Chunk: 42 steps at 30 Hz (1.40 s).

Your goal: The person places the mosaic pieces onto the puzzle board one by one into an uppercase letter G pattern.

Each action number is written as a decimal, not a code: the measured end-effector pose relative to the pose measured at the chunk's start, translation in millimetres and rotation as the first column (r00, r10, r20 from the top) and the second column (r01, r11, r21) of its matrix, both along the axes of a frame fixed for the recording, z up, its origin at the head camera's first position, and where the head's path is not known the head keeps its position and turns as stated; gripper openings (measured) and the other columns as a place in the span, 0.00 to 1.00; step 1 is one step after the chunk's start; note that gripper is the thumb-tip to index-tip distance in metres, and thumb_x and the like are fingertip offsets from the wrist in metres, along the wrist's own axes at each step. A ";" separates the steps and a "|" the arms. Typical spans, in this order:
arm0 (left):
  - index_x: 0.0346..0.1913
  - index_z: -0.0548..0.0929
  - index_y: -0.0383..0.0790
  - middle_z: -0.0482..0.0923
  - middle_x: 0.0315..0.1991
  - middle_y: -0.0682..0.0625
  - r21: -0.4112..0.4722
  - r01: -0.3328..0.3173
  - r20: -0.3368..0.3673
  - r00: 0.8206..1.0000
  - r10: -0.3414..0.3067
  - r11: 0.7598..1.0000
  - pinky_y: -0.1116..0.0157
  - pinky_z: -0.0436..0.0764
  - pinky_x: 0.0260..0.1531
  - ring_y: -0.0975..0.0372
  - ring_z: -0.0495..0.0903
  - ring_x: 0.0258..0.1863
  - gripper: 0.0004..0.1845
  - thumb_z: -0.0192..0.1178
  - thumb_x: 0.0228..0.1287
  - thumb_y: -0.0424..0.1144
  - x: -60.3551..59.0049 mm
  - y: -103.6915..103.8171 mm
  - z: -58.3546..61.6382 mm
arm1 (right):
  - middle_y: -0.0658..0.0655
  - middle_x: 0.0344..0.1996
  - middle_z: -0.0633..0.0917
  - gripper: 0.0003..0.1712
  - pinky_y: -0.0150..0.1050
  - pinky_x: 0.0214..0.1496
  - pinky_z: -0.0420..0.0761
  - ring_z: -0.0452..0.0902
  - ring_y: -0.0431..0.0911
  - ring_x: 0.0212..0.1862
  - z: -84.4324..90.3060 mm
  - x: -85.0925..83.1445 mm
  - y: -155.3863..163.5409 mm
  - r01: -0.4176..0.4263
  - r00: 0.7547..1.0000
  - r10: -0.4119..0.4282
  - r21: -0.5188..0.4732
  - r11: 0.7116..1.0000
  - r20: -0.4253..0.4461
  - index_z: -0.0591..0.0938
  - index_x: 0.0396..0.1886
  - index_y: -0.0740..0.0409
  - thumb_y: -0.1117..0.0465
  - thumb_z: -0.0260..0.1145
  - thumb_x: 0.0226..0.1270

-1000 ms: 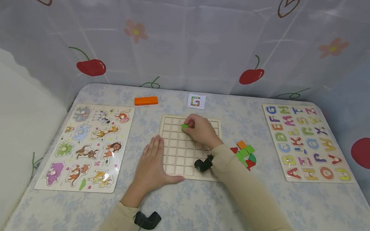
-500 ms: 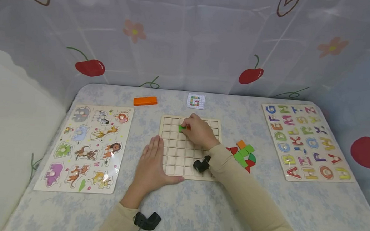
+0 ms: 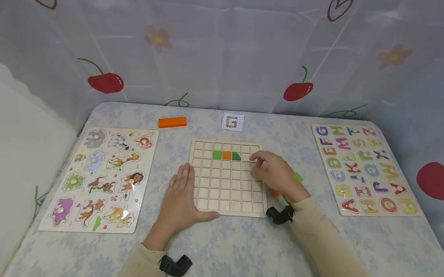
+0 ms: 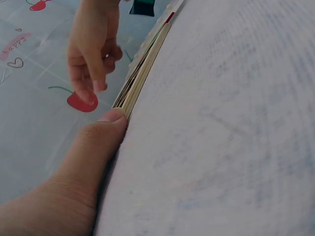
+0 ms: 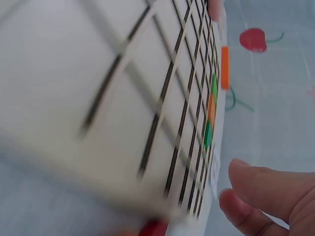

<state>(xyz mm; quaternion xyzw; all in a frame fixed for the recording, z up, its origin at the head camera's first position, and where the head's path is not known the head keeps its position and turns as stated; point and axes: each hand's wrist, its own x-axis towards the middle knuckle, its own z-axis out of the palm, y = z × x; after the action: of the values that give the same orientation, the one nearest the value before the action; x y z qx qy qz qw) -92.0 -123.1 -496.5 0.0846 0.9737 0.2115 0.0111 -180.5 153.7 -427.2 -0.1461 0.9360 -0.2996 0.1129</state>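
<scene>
You are seated at a child's play corner, likely in a home or nursery: a floral tablecloth (image 3: 237, 251), a cherry-and-heart curtain (image 3: 228, 49) (closing off three sides), an animal puzzle (image 3: 99, 177), an alphabet puzzle (image 3: 363, 170) and a wooden grid board (image 3: 226, 186).

The head camera looked forward and down from above the table's near edge, taking in the whole grid board (image 3: 227, 177), both hands and the curtain behind. The left wrist camera sat low at table height, close behind the left hand (image 4: 74, 172), facing along the board's edge toward the right hand (image 4: 91, 46). The right wrist camera hung close over the board, blurred, facing its far row. All 3 views shared the board.
</scene>
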 end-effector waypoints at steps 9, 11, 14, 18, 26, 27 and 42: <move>0.79 0.41 0.34 0.35 0.82 0.41 0.007 -0.005 0.008 1.000 0.005 1.000 0.50 0.47 0.79 0.51 0.36 0.81 0.80 0.60 0.32 0.86 0.7 0.3 -0.2 | 0.53 0.37 0.82 0.12 0.37 0.34 0.75 0.73 0.46 0.36 0.0 30.7 81.5 0.111 0.993 -0.115 0.132 0.985 0.021 0.82 0.45 0.54 0.53 0.69 0.67; 0.79 0.41 0.34 0.35 0.82 0.42 0.008 -0.008 0.014 1.000 0.008 1.000 0.50 0.47 0.79 0.52 0.35 0.81 0.80 0.60 0.32 0.86 0.8 0.1 0.0 | 0.53 0.37 0.82 0.13 0.36 0.32 0.73 0.73 0.46 0.34 1.2 36.3 92.7 0.133 0.990 -0.140 0.163 0.978 0.034 0.82 0.44 0.54 0.52 0.70 0.65; 0.79 0.41 0.35 0.34 0.82 0.42 0.010 -0.013 0.018 1.000 0.013 1.000 0.50 0.47 0.79 0.52 0.35 0.81 0.81 0.59 0.31 0.86 0.6 -0.2 -0.1 | 0.54 0.35 0.81 0.15 0.36 0.30 0.71 0.72 0.46 0.32 0.5 41.5 103.5 0.162 0.984 -0.174 0.204 0.965 0.043 0.81 0.42 0.54 0.50 0.71 0.64; 0.80 0.41 0.35 0.35 0.82 0.42 0.006 -0.017 0.017 1.000 0.017 1.000 0.50 0.47 0.79 0.51 0.36 0.81 0.81 0.59 0.31 0.87 0.7 -0.7 -0.4 | 0.54 0.32 0.79 0.15 0.36 0.28 0.70 0.71 0.46 0.30 -3.6 43.1 110.2 0.177 0.979 -0.195 0.222 0.959 0.062 0.81 0.41 0.55 0.50 0.70 0.64; 0.80 0.41 0.35 0.35 0.82 0.42 0.010 -0.015 0.016 1.000 0.015 1.000 0.51 0.46 0.79 0.52 0.36 0.81 0.81 0.59 0.31 0.87 0.4 0.5 0.8 | 0.54 0.31 0.78 0.14 0.37 0.29 0.70 0.70 0.45 0.29 -8.5 41.0 118.3 0.150 0.983 -0.165 0.172 0.974 0.077 0.79 0.48 0.60 0.57 0.66 0.69; 0.80 0.41 0.35 0.35 0.82 0.42 0.010 -0.014 0.016 1.000 0.014 1.000 0.50 0.46 0.79 0.52 0.36 0.81 0.81 0.59 0.31 0.87 0.4 0.8 1.0 | 0.54 0.31 0.78 0.13 0.36 0.29 0.70 0.70 0.45 0.29 -9.0 40.6 119.5 0.145 0.984 -0.159 0.166 0.976 0.075 0.80 0.48 0.60 0.57 0.66 0.69; 0.79 0.41 0.35 0.34 0.82 0.43 0.014 -0.010 0.023 1.000 0.010 1.000 0.51 0.45 0.79 0.53 0.34 0.81 0.80 0.59 0.32 0.87 0.5 0.7 1.7 | 0.57 0.37 0.81 0.17 0.36 0.31 0.73 0.73 0.46 0.33 -12.2 36.5 116.8 0.182 0.974 -0.203 0.194 0.964 0.097 0.81 0.46 0.61 0.52 0.67 0.67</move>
<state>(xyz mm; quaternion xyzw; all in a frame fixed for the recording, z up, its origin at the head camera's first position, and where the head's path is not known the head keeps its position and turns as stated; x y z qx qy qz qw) -91.5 -122.4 -494.8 0.0773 0.9724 0.2192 0.0206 -144.1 270.5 -439.4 -0.0256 0.9612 -0.2297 0.1506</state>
